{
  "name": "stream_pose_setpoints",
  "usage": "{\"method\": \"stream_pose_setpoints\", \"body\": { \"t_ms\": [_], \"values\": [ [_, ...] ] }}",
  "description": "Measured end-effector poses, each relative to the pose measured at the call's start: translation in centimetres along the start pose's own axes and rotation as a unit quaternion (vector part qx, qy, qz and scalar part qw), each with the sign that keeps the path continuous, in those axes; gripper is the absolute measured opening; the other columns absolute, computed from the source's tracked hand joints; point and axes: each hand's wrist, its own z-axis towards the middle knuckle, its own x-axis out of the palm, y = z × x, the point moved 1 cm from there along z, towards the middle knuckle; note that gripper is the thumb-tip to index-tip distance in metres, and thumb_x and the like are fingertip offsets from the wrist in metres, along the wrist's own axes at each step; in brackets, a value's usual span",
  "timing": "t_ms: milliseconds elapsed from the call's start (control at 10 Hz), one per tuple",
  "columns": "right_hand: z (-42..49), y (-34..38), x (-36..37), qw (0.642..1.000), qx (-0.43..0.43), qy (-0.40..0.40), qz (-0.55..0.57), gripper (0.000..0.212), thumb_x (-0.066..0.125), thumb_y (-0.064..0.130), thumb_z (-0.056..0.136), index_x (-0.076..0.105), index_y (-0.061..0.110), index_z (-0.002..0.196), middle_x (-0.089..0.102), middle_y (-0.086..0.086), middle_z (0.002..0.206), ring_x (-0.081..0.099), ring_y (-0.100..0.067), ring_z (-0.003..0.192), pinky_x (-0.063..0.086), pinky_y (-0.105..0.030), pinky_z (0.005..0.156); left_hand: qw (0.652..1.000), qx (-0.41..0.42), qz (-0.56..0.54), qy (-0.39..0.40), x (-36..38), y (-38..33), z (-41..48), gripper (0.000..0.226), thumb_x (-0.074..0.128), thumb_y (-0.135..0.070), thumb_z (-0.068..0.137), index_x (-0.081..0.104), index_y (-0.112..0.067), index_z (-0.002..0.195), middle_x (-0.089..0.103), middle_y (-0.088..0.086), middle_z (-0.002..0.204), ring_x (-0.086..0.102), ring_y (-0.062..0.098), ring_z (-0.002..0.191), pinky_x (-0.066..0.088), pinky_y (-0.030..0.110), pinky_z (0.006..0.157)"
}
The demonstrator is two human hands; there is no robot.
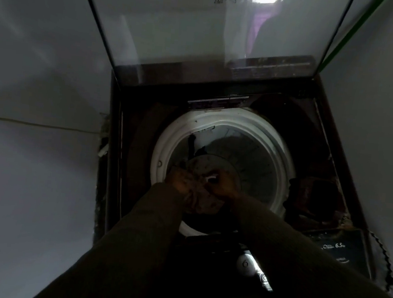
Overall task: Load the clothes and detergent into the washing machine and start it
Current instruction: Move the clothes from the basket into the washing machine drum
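A dark top-loading washing machine (324,143) stands open, its glass lid (203,28) raised against the wall. The drum has a white rim (163,150) and looks mostly bare inside. Over the drum's front left, my left hand (180,180) and my right hand (223,184) both grip a dark patterned garment (200,197), which hangs bunched between them. A small white tag or item shows at my right hand's fingers. The scene is very dim, so finger detail is hard to make out.
White walls close in on the left and right of the machine. The control panel (340,251) with a white dial (246,263) lies at the front edge. A green cord (348,31) runs down the right wall. A thin wire (35,123) crosses the left wall.
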Motion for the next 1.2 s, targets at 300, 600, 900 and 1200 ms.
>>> {"method": "stream_pose_setpoints", "body": {
  "t_ms": [300,600,900,1200],
  "values": [
    [-4.9,2.1,-1.1,0.997,-0.052,-0.064,0.008,0.072,0.051,0.045,0.097,0.036,-0.006,0.144,0.035,-0.026,0.151,0.034,-0.035,0.141,0.019,-0.037,0.118,0.995,0.056,0.066,-0.042,2.2,2.6,3.3,0.056,0.056,-0.044,0.092,0.047,-0.022,0.142,0.043,0.009,0.151,0.042,0.028,0.137,0.033,0.048,0.116],
    [-10.9,2.5,-4.7,0.979,-0.098,-0.104,-0.143,0.057,0.060,0.035,0.092,0.043,0.012,0.141,0.039,-0.013,0.146,0.034,-0.030,0.138,0.034,-0.037,0.108,0.958,0.199,0.183,-0.097,0.3,-6.1,-8.8,0.061,0.049,-0.029,0.098,0.029,-0.010,0.152,0.031,0.013,0.156,0.016,0.030,0.149,0.016,0.037,0.120],
    [-18.2,-2.3,-8.8,0.920,-0.073,-0.291,-0.252,0.065,0.033,0.044,0.097,0.021,0.016,0.155,0.005,-0.011,0.164,-0.010,-0.029,0.151,0.015,-0.052,0.121,0.905,0.330,0.228,-0.140,4.3,-12.6,-13.6,0.073,0.017,-0.060,0.099,0.022,-0.015,0.156,0.022,0.007,0.162,0.005,0.025,0.152,0.010,0.038,0.124],
    [-24.6,-10.5,-12.5,0.898,-0.001,-0.389,-0.204,0.070,0.021,0.050,0.092,0.026,0.019,0.154,0.010,-0.012,0.164,-0.003,-0.030,0.151,0.019,-0.057,0.116,0.841,0.423,0.304,-0.148,12.4,-18.3,-16.8,0.095,-0.020,-0.073,0.081,0.010,-0.025,0.157,0.008,0.007,0.165,-0.002,0.027,0.153,0.005,0.050,0.123]
  ]
}}
